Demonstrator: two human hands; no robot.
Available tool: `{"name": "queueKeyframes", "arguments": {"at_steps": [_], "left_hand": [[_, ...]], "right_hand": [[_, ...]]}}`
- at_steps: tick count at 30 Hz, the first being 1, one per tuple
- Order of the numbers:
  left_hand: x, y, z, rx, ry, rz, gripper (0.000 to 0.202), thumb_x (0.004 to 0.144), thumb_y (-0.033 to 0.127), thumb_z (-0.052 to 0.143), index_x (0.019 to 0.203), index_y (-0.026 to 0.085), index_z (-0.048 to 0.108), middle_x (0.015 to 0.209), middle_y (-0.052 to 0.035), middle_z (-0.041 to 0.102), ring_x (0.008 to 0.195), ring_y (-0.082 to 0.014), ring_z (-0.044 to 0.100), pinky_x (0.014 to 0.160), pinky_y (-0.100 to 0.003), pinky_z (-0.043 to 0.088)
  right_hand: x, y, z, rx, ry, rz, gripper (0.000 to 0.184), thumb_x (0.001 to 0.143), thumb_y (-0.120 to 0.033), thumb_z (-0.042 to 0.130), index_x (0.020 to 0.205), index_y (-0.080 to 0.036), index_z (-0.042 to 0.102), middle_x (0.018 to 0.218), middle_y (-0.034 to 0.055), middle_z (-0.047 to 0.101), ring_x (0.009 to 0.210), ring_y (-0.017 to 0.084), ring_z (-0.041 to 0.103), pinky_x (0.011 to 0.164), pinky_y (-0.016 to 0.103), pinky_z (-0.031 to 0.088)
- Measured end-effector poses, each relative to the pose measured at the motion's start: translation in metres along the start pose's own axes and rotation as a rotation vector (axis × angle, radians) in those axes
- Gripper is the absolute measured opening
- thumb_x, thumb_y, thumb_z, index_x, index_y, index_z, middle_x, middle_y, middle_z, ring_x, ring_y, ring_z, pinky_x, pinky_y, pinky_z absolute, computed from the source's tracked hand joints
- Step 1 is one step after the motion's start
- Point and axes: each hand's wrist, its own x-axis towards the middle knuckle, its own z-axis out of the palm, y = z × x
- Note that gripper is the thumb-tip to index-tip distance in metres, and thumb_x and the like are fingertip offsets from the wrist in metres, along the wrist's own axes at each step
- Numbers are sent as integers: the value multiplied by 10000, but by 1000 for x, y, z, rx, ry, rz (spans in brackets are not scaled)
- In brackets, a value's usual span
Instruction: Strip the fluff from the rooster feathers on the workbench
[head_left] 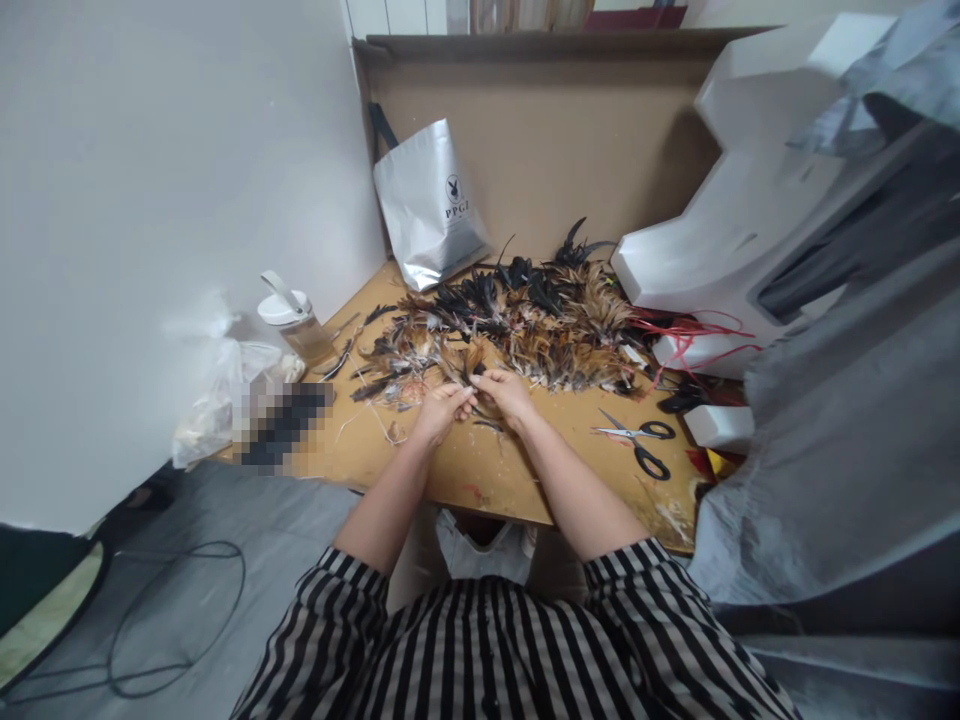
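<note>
So both hands are busy: the left hand (pixel 444 408) and right hand (pixel 508 393) are pinching the low end of a small feather tuft (pixel 459 362) between fingertips, right at the front of the big feather pile (pixel 559 350) on the table (pixel 480 485). Scissors (pixel 636 433) lie off to the right, blades apart (nobody's touching them). A silver bag (pixel 427 205) leans behind the pile.

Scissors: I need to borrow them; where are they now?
In the head view, the open scissors lie on the table, right of the right hand.
</note>
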Motion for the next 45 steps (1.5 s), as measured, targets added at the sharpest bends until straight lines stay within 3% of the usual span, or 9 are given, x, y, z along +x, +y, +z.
{"name": "queueKeyframes", "arguments": {"at_steps": [7, 9, 14, 19, 25, 31, 37, 39, 45], "left_hand": [[2, -1, 0, 100, 146, 136, 276, 684, 387, 587, 702, 117, 642, 588, -35, 594, 442, -68, 475, 451, -202, 373], [2, 0, 1, 157, 158, 174, 270, 692, 376, 581, 726, 118, 653, 635, -48, 618, 468, -75, 494, 473, -208, 390], [-1, 2, 4, 204, 98, 199, 250, 694, 364, 582, 722, 128, 659, 658, -54, 633, 505, -92, 519, 504, -219, 415], [-1, -1, 3, 231, -35, 167, 242, 700, 359, 575, 668, 130, 647, 603, -44, 612, 492, -94, 510, 502, -220, 413], [-3, -1, 4, 189, -115, 119, 244, 699, 360, 575, 647, 129, 633, 592, -41, 599, 494, -90, 507, 513, -219, 405], [-4, -1, 4, 155, -151, 81, 270, 714, 375, 557, 632, 127, 622, 548, -30, 573, 476, -85, 495, 491, -210, 381], [0, 0, 2, 120, -22, 65, 269, 682, 386, 592, 623, 126, 625, 524, -28, 566, 449, -73, 474, 465, -199, 355], [0, 0, 1, 86, 22, 60, 270, 679, 390, 595, 634, 126, 624, 544, -30, 574, 451, -66, 470, 461, -194, 349], [0, -2, 1, 34, 22, 93, 264, 694, 382, 584, 644, 124, 616, 569, -26, 577, 457, -59, 473, 456, -190, 351]], "right_hand": [[18, 4, -32, -163, 272, -118, 251, 543, -377, 656, 632, -143, 627, 570, -22, 565, 502, 68, 426, 527, 205, 336], [15, 3, -36, -156, 230, -94, 255, 546, -377, 654, 641, -142, 632, 557, -24, 561, 499, 70, 432, 531, 208, 345], [-1, -9, -27, -88, -113, -89, 292, 544, -351, 680, 754, -154, 635, 656, -7, 612, 586, 90, 520, 595, 215, 391], [-13, -15, -14, -78, -277, -102, 252, 585, -376, 660, 588, -147, 556, 540, -14, 568, 533, 99, 519, 556, 227, 399], [-16, -11, -8, -63, -114, -74, 299, 570, -387, 671, 511, -155, 492, 448, -32, 518, 433, 82, 465, 451, 208, 346], [-16, -4, -5, 60, -155, 26, 344, 554, -409, 682, 525, -169, 437, 433, -24, 519, 411, 102, 478, 428, 218, 350], [-18, -19, -17, -187, -30, -115, 240, 574, -374, 659, 639, -153, 595, 572, -17, 583, 506, 77, 475, 508, 201, 366], [-25, -28, -30, -341, -61, -127, 226, 587, -356, 645, 672, -147, 638, 599, 0, 601, 522, 86, 477, 519, 210, 368], [-61, -39, -69, -712, -337, -70, 185, 655, -311, 564, 590, -149, 622, 544, 5, 581, 484, 96, 464, 496, 218, 340]]}}
